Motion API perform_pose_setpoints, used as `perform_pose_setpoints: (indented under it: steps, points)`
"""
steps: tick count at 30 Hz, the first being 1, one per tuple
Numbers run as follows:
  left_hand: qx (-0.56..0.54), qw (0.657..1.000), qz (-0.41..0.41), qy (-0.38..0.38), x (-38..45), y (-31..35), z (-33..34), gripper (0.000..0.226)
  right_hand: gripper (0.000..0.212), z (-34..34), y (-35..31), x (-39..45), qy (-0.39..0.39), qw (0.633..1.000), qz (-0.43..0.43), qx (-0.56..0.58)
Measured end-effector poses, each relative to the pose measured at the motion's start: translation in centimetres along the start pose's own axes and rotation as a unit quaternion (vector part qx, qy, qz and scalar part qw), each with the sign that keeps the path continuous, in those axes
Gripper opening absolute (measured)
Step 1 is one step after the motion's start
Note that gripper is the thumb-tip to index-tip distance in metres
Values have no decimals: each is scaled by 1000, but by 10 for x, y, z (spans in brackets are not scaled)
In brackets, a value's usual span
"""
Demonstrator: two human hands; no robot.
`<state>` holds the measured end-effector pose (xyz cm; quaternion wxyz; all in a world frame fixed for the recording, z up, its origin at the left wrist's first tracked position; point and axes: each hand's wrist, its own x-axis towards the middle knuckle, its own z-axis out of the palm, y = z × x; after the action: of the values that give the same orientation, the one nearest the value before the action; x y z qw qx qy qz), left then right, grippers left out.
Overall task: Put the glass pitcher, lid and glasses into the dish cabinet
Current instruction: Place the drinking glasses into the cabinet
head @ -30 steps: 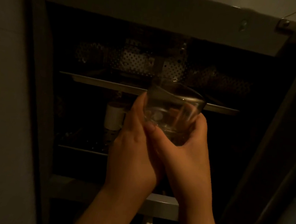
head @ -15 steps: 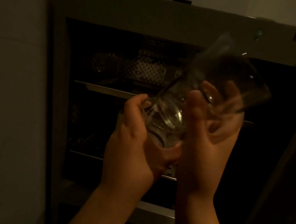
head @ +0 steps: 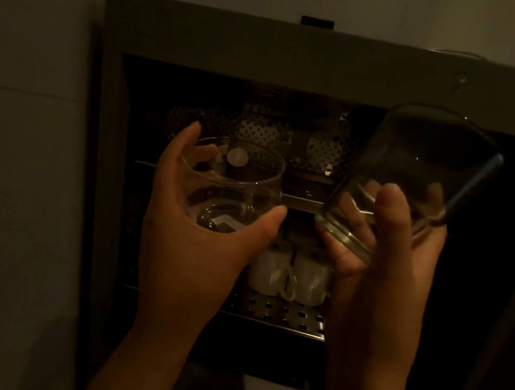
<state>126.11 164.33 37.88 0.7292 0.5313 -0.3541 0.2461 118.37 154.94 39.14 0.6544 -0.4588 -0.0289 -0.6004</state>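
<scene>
Head view shows two clear glasses held up in front of the open dish cabinet (head: 203, 33). One glass (head: 235, 186) sits upright in the left hand (head: 193, 245), whose thumb and fingers curl around its lower wall and base. A second glass (head: 410, 179), to the right, tilts with its mouth up and to the right; the right hand (head: 378, 271) grips it around the base, thumb across the near wall. The two glasses are apart, not touching. Behind them, inside the dim cabinet, a perforated metal shelf (head: 285, 315) carries two white mugs (head: 289, 274) side by side. An upper shelf rail (head: 303, 201) crosses between the glasses, with a perforated back panel (head: 318, 150) farther in.
</scene>
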Motion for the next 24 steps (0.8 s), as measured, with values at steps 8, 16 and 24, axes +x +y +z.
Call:
perform_pose_setpoints:
  steps: [8,16,24]
  points:
    - [-142,989,-25,25,15,-12,2,78,81,-3,12,8,27,997,38,-64]
    - [-204,975,-56,74,23,-19,4,85,70,7,26,5,41,998,36,-6]
    - [-273,944,-129,135,30,-19,1,89,52,2,35,12,105,994,11,-31]
